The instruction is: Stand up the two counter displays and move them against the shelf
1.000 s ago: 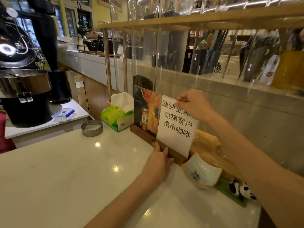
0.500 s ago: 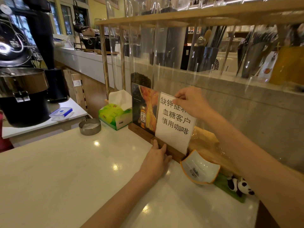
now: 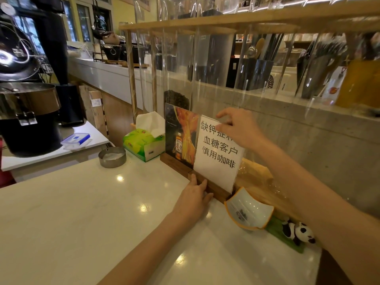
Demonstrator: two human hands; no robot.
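Note:
Two counter displays stand upright side by side on wooden bases against the clear-fronted shelf (image 3: 226,23). The left one is a dark poster display with a bottle picture (image 3: 179,134). The right one is a white sign display with black characters (image 3: 216,161). My right hand (image 3: 239,128) pinches the white sign's top edge, thumb in front and index finger raised above it. My left hand (image 3: 194,195) lies flat on the counter (image 3: 82,212), fingertips touching the sign's wooden base (image 3: 218,191).
A green tissue box (image 3: 144,144) and a metal ashtray (image 3: 112,156) sit left of the displays. A white and orange dish (image 3: 248,210) and a panda figure on a green mat (image 3: 296,233) lie to the right. A black roaster (image 3: 26,112) stands at far left.
The white sign display has edged slightly back toward the shelf. My right index finger has lifted from the sign's top edge. My left hand stays at the base.

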